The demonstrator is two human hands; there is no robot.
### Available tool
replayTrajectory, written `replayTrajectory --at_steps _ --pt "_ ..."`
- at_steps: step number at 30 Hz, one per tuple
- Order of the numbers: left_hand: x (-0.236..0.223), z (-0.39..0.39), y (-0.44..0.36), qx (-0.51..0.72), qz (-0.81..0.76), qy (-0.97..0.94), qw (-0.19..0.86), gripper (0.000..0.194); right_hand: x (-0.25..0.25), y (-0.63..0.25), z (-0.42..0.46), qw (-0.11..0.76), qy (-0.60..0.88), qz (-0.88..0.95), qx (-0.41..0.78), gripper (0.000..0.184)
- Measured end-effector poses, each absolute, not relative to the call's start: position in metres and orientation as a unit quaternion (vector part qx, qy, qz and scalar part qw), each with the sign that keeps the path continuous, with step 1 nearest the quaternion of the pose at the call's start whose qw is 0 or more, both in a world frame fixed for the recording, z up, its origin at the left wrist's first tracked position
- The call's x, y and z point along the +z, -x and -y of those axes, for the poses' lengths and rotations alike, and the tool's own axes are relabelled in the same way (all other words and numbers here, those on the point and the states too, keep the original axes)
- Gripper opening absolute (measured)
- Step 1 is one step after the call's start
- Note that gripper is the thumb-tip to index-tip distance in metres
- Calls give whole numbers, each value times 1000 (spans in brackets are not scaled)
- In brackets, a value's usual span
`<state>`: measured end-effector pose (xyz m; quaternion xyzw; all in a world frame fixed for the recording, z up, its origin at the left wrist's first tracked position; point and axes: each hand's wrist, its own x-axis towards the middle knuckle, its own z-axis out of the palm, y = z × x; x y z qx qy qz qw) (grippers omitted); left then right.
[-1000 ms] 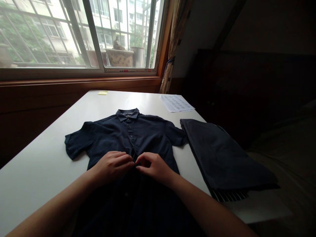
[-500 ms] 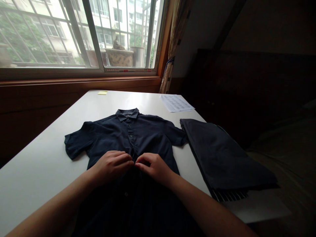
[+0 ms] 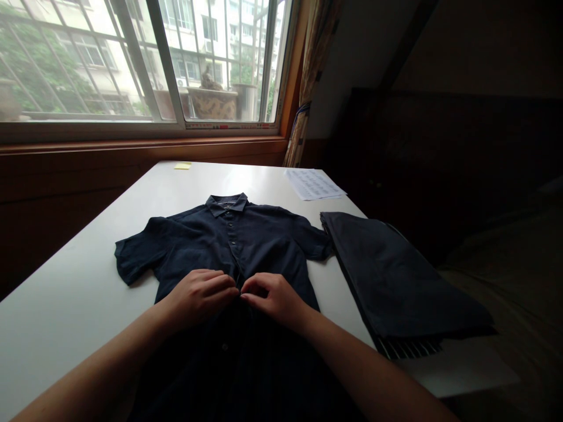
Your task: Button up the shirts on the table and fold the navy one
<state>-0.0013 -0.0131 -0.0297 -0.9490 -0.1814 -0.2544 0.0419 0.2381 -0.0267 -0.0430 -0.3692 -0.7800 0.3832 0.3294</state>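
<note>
A dark navy short-sleeved shirt [image 3: 272, 234] lies front side up, its collar toward the window and its sleeves spread. Over its middle, my left hand [image 3: 200, 293] and my right hand [image 3: 275, 299] meet at the front button placket. The fingers of both are pinched on the shirt's front edge, fingertips almost touching. Small buttons show on the placket above the hands, and one more button [image 3: 224, 347] shows below them. What lies right between the fingertips is hidden.
The shirt rests on a white table [image 3: 79, 281]. To the right is a stack of folded dark clothes [image 3: 396, 275], touching the right sleeve. Printed sheets [image 3: 314, 183] and a yellow sticky note [image 3: 182, 166] lie at the far edge, below a barred window [image 3: 211, 70] and a tied curtain [image 3: 303, 117].
Hardly anything differs. Both hands keep their pinch at the same spot on the placket, with only a very slight shift of the fingers.
</note>
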Motion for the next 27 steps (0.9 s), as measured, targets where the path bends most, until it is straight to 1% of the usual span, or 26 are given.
replayTrajectory --at_steps 13,21,27 --pt "-29 13 1 -264 183 946 47 10 -43 -238 26 316 363 786 388 16" --pt "-30 13 1 -258 183 948 43 10 -46 -238 25 305 370 781 401 10" --pt "-33 13 2 -259 185 947 43 11 -51 -236 25 320 365 769 416 7"
